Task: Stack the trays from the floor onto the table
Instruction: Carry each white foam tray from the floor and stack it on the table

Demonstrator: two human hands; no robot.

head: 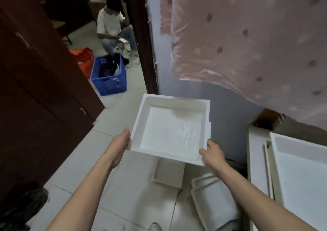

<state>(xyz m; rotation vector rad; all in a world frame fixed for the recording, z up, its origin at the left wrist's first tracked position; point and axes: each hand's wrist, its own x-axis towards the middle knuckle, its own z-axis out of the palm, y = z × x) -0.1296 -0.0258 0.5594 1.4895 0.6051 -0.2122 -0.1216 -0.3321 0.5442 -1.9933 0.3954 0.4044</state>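
I hold a white square tray (169,130) in the air above the floor, level and open side up. My left hand (123,138) grips its left rim near the near corner. My right hand (211,153) grips the near right corner, thumb over the rim. Below it on the floor lie a cream tray (168,174) and a tilted pile of white trays (212,200). On the white table (256,160) at the right rests a stack of trays (300,169), the top one open side up.
A pink dotted curtain (247,41) hangs above the table. A dark wooden door (35,89) stands at the left. Through the doorway a blue crate (110,75) sits on the floor, with a seated person (111,27) behind it.
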